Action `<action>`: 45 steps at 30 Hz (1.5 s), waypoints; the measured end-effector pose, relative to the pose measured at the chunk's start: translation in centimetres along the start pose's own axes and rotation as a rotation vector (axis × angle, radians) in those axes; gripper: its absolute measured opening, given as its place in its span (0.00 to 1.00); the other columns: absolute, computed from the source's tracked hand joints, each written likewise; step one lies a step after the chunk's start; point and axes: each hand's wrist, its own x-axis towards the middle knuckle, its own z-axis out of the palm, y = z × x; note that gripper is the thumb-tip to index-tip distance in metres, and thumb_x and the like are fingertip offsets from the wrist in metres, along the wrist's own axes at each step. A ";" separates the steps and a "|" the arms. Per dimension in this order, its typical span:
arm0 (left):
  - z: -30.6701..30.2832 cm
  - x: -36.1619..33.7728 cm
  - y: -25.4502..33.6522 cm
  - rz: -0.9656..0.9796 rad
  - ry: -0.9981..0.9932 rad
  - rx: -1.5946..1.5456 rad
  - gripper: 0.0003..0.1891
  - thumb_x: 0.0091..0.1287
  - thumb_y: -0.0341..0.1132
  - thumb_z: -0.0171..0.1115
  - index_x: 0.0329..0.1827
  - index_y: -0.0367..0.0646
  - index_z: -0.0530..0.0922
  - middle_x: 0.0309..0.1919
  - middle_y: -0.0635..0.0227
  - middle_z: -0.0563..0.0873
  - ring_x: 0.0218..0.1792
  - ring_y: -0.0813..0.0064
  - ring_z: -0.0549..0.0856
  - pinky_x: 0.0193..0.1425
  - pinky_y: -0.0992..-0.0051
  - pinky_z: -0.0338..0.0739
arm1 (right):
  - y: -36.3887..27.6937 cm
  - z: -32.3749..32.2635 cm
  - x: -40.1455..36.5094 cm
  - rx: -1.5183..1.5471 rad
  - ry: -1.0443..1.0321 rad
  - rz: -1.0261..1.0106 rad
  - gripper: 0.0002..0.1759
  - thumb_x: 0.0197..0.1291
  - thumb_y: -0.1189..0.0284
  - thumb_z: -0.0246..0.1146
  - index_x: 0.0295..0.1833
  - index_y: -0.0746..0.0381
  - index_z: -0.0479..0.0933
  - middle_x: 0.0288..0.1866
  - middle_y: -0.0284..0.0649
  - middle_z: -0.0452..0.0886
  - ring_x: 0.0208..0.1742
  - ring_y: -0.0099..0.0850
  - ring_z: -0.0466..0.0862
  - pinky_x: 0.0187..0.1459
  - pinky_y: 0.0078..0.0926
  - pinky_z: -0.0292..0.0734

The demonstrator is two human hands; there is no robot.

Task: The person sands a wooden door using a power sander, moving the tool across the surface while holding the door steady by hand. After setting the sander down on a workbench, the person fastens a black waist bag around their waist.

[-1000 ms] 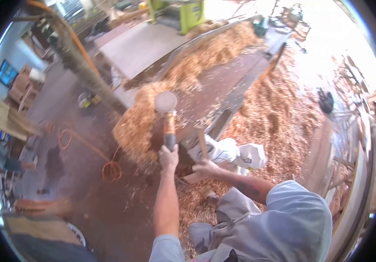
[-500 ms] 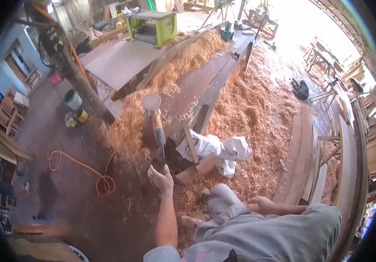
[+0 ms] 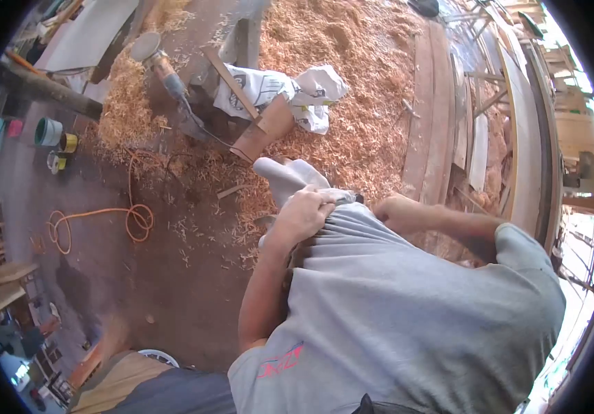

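Left hand (image 3: 304,214), right hand (image 3: 397,210) reached one shirt (image 3: 393,303).

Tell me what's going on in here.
A person stands in a wood shop, looking down at themselves. The left hand clutches the grey shirt, bunched at the waist. The right hand is at the waist too, its grip unclear. A power tool lies untouched among wood shavings, near a white sack and an orange cord.

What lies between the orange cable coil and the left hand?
Head view: only floor with scattered wood shavings between orange cable coil and left hand.
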 end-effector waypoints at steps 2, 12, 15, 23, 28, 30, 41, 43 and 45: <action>-0.1 -0.9 -0.6 -0.009 -0.045 0.061 0.13 0.69 0.38 0.61 0.50 0.44 0.87 0.46 0.48 0.85 0.51 0.49 0.84 0.61 0.58 0.75 | -1.5 1.3 0.6 0.008 0.162 0.059 0.13 0.64 0.67 0.62 0.45 0.64 0.85 0.41 0.49 0.87 0.44 0.43 0.87 0.47 0.41 0.81; -1.9 -1.5 -0.2 -0.080 -0.340 0.378 0.13 0.67 0.36 0.62 0.44 0.32 0.83 0.44 0.44 0.86 0.51 0.47 0.86 0.60 0.55 0.77 | 2.1 4.1 3.1 0.072 0.292 0.122 0.17 0.64 0.60 0.61 0.48 0.60 0.85 0.44 0.48 0.87 0.48 0.47 0.86 0.49 0.44 0.79; -0.2 -1.7 -0.5 -0.119 -0.218 0.408 0.13 0.65 0.34 0.58 0.43 0.32 0.81 0.42 0.42 0.86 0.48 0.45 0.87 0.57 0.53 0.80 | 3.3 4.8 4.2 -0.006 0.355 0.055 0.17 0.64 0.58 0.61 0.48 0.59 0.85 0.42 0.49 0.85 0.47 0.48 0.85 0.48 0.45 0.79; 3.6 -2.6 -1.4 -0.264 0.166 0.340 0.16 0.72 0.45 0.57 0.47 0.39 0.80 0.41 0.50 0.87 0.40 0.51 0.89 0.48 0.55 0.84 | 6.3 1.1 6.0 -0.026 -0.020 0.001 0.23 0.62 0.57 0.64 0.57 0.60 0.81 0.53 0.53 0.83 0.57 0.49 0.81 0.57 0.43 0.76; 5.3 -2.8 -1.6 -0.152 0.366 0.205 0.13 0.73 0.41 0.55 0.47 0.40 0.79 0.41 0.50 0.86 0.38 0.50 0.89 0.45 0.55 0.83 | 7.3 -2.2 9.0 -0.126 -0.186 -0.191 0.20 0.64 0.64 0.63 0.58 0.61 0.81 0.51 0.53 0.85 0.54 0.48 0.85 0.55 0.42 0.78; 5.9 -2.9 -1.6 -0.176 0.414 0.134 0.11 0.73 0.39 0.55 0.47 0.39 0.78 0.42 0.47 0.86 0.41 0.48 0.88 0.48 0.54 0.82 | 7.7 -3.7 9.5 -0.173 -0.366 -0.212 0.20 0.65 0.62 0.63 0.58 0.61 0.81 0.52 0.53 0.86 0.53 0.45 0.86 0.53 0.40 0.79; 4.8 -10.8 0.8 -0.256 0.623 -0.371 0.10 0.67 0.33 0.61 0.46 0.37 0.81 0.37 0.47 0.87 0.39 0.47 0.88 0.44 0.59 0.81 | -4.3 -12.2 14.9 -0.629 -0.536 -0.740 0.12 0.51 0.66 0.65 0.40 0.61 0.82 0.36 0.45 0.80 0.46 0.43 0.80 0.52 0.45 0.74; 6.1 -12.2 1.7 -0.312 0.646 -0.422 0.09 0.68 0.32 0.60 0.45 0.36 0.82 0.35 0.46 0.86 0.37 0.49 0.88 0.43 0.60 0.80 | -7.0 -12.2 15.6 -0.718 -0.600 -0.759 0.13 0.51 0.65 0.65 0.40 0.62 0.81 0.36 0.44 0.80 0.47 0.43 0.79 0.54 0.45 0.73; 7.4 -12.8 2.3 -0.439 0.726 -0.571 0.09 0.68 0.32 0.61 0.46 0.37 0.83 0.33 0.47 0.86 0.32 0.52 0.86 0.40 0.63 0.80 | -9.9 -12.5 15.6 -0.803 -0.667 -0.818 0.14 0.51 0.64 0.65 0.36 0.64 0.82 0.37 0.45 0.81 0.49 0.44 0.79 0.56 0.45 0.73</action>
